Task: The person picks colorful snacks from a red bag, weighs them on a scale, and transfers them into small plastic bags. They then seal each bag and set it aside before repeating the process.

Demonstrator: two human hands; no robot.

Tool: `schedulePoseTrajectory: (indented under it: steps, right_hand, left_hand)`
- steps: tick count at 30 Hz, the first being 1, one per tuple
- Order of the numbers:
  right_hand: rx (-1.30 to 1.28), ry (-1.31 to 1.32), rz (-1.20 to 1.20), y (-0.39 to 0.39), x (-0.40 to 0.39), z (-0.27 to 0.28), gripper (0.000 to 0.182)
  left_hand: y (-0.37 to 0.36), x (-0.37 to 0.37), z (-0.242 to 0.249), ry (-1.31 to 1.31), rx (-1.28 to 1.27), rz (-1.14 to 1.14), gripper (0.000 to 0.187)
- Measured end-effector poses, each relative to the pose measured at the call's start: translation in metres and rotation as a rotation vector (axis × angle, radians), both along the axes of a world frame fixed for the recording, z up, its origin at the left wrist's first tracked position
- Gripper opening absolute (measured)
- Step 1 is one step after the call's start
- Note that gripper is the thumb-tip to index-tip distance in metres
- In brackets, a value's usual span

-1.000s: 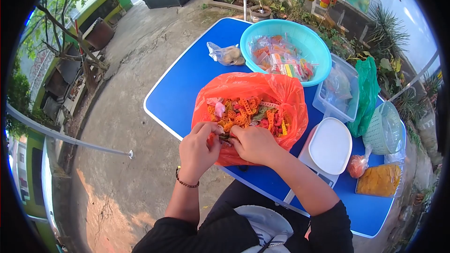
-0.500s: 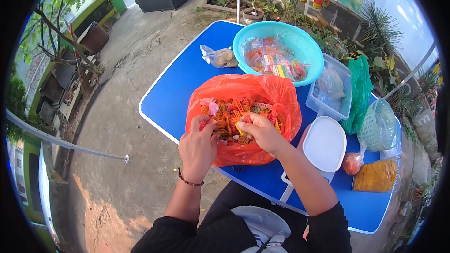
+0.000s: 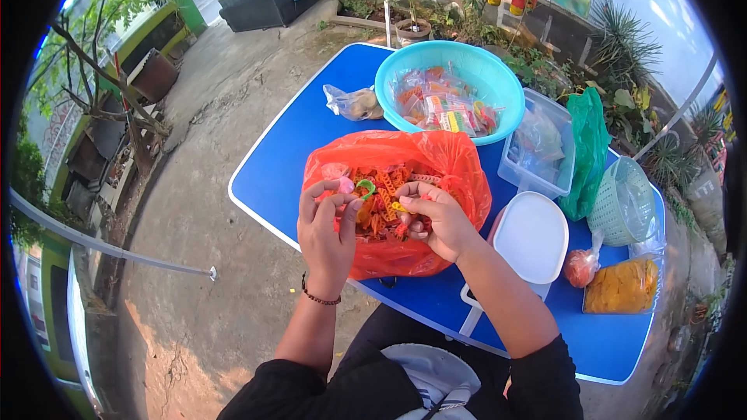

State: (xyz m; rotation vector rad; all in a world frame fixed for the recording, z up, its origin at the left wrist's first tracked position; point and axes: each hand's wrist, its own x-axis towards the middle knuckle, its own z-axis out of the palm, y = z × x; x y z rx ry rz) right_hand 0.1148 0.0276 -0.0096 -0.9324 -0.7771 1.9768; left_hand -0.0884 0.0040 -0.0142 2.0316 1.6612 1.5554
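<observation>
An orange-red plastic bag (image 3: 459, 167) stands wide open on the table, full of small ridged and curled pieces (image 3: 385, 179), mostly orange and red. My left hand (image 3: 325, 214) is above its left part, thumb and fingers pinching a curved green piece (image 3: 366, 187). A pink piece (image 3: 347, 185) shows by those fingertips. Over the bag's right part, my right hand (image 3: 440, 222) is closed on a yellow piece (image 3: 400, 207), and a red piece (image 3: 401, 229) shows below its fingers. The kind of these pieces is not certain; they resemble dry raw crackers.
On the blue table (image 3: 288, 140) stand a turquoise basin (image 3: 510, 85) of filled plastic packets, a see-through box (image 3: 572, 155), a white lid (image 3: 531, 237), a green bag (image 3: 587, 155), a pale green basket (image 3: 622, 202), a bag of orange stuff (image 3: 622, 288) and a knotted bag (image 3: 362, 105).
The left hand has lifted slightly and now pinches a green piece. My right hand has turned, its fingers curling more around the yellow and red pieces. The view has shifted slightly.
</observation>
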Motion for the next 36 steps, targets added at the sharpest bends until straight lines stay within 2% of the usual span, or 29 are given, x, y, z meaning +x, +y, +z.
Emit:
schedulePoseTrajectory:
  steps: [3, 6, 9, 13, 17, 20, 21, 24, 25, 28, 31, 36]
  right_hand:
    - [-0.019, 0.075, -0.018, -0.007, -0.002, 0.014, 0.017]
    - [0.018, 0.158, 0.050, -0.009, 0.009, 0.009, 0.016]
    - [0.095, 0.007, -0.044, -0.014, 0.025, 0.011, 0.013]
    - [0.463, -0.467, -0.197, -0.033, 0.069, 0.024, 0.011]
    - [0.648, -1.253, -0.235, -0.067, 0.127, 0.035, 0.020]
    - [0.515, -1.462, -0.210, -0.087, 0.153, 0.037, 0.019]
    - [0.447, -1.487, -0.206, -0.089, 0.159, 0.034, 0.023]
    - [0.694, -1.437, -0.318, -0.102, 0.176, 0.009, 0.034]
    - [0.623, -1.358, -0.300, -0.106, 0.177, 0.014, 0.044]
    - [0.870, -1.413, -0.407, -0.115, 0.183, 0.017, 0.048]
    - [0.816, -1.335, -0.455, -0.121, 0.184, 0.023, 0.049]
    - [0.881, -1.198, -0.768, -0.123, 0.194, -0.005, 0.040]
  left_hand:
    - [0.003, 0.016, -0.003, 0.011, 0.156, -0.061, 0.010]
    - [-0.003, 0.035, 0.001, 0.170, 0.173, -0.096, 0.012]
    - [-0.003, 0.047, 0.002, 0.159, 0.139, -0.184, 0.019]
    - [-0.013, 0.079, 0.013, 0.137, 0.124, -0.389, 0.028]
    - [-0.016, 0.115, 0.017, 0.183, 0.085, -0.699, 0.033]
    - [-0.013, 0.154, 0.017, 0.079, -0.090, -0.889, 0.035]
    - [-0.009, 0.163, 0.014, 0.101, -0.148, -0.943, 0.039]
    - [0.004, 0.188, 0.001, 0.118, -0.195, -0.991, 0.040]
    - [0.006, 0.193, 0.000, 0.129, -0.167, -0.964, 0.039]
    - [0.008, 0.198, 0.000, 0.029, -0.126, -0.914, 0.036]
    - [0.011, 0.198, -0.013, -0.124, -0.029, -0.886, 0.032]
    - [0.010, 0.192, -0.017, -0.157, 0.000, -0.834, 0.026]
